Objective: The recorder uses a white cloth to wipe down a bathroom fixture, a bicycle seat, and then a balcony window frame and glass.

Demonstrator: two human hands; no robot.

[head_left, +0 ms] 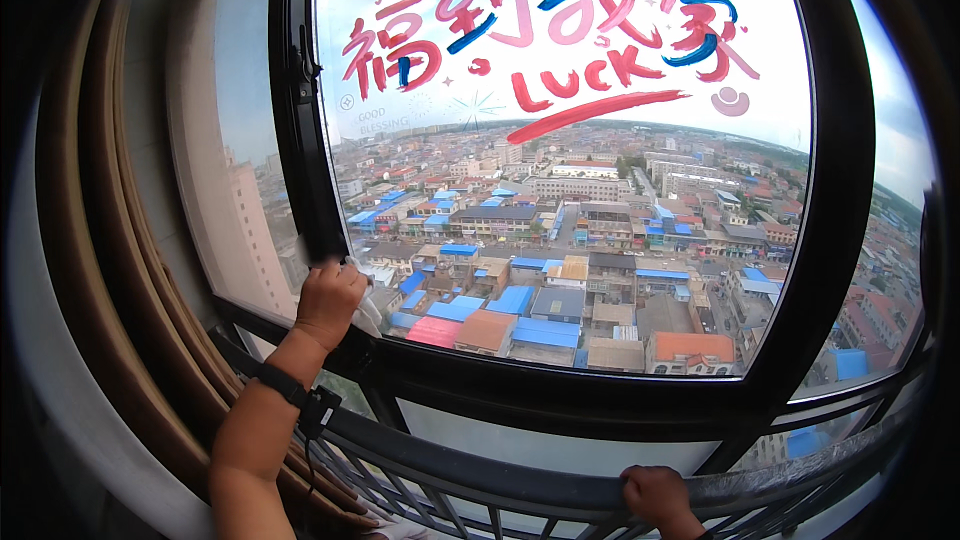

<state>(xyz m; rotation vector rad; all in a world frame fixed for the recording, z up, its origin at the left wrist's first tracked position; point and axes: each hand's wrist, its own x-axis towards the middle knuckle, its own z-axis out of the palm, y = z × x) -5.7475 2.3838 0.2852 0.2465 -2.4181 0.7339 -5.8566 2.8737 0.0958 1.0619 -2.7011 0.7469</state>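
My left hand (330,296) grips a white cloth (365,309) at the lower left corner of the window pane (570,255). The cloth lies against the glass edge, beside the dark window frame (319,187). Part of it is hidden behind my fingers. A black strap with a small device (319,411) sits around my left wrist, and a cable hangs from it. Low on the right, my right hand (657,499) is closed around the dark metal railing (525,472) in front of the window.
Brown curtains (127,240) hang in folds along the left side. A window latch (304,75) is on the left frame member. Painted red, pink and blue lettering (585,82) covers the upper glass. Railing bars (442,502) run below the top rail. Far below outside lie rooftops.
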